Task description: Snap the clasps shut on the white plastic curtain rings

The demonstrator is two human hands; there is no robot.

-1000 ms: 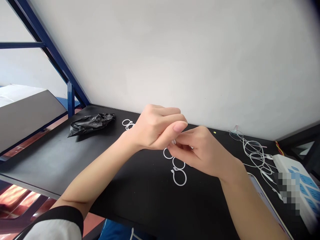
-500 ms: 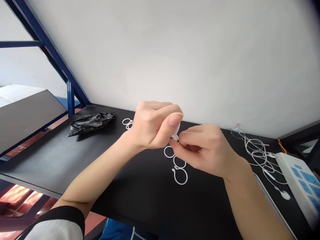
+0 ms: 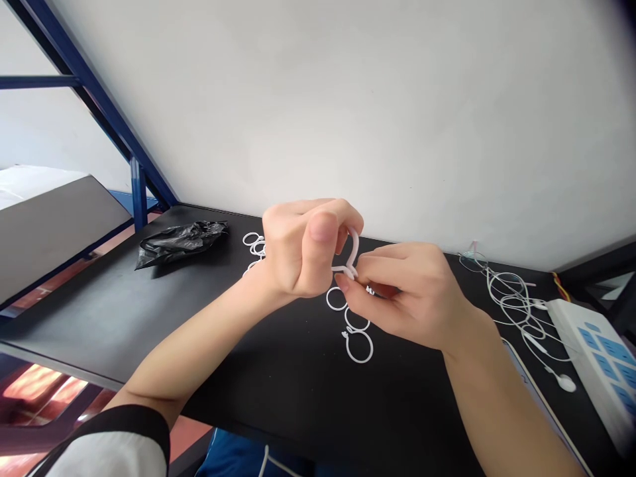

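Note:
Above the black desk, my left hand (image 3: pixel 312 246) is curled round a white plastic curtain ring (image 3: pixel 354 246), its thumb raised at the front. My right hand (image 3: pixel 408 291) pinches the ring's clasp end between thumb and forefinger. Part of the ring is hidden inside my left fingers; whether its clasp is fastened I cannot tell. Below my hands, several like rings (image 3: pixel 360 347) lie on the desk in a row. More white rings (image 3: pixel 253 240) lie behind my left wrist, partly covered by it.
On the left of the desk (image 3: pixel 278 371) lies a crumpled black plastic bag (image 3: pixel 181 245). At the right are eyeglasses (image 3: pixel 473 261), tangled white earphones (image 3: pixel 521 311), a white power strip (image 3: pixel 586 358) and a flat device (image 3: pixel 534 391) partly under my right forearm. A blue metal frame (image 3: pixel 99 112) rises at left.
My left thumb has drawn back to the left and its fingers have loosened, so more of the white ring shows. My right hand keeps its pinch in nearly the same spot.

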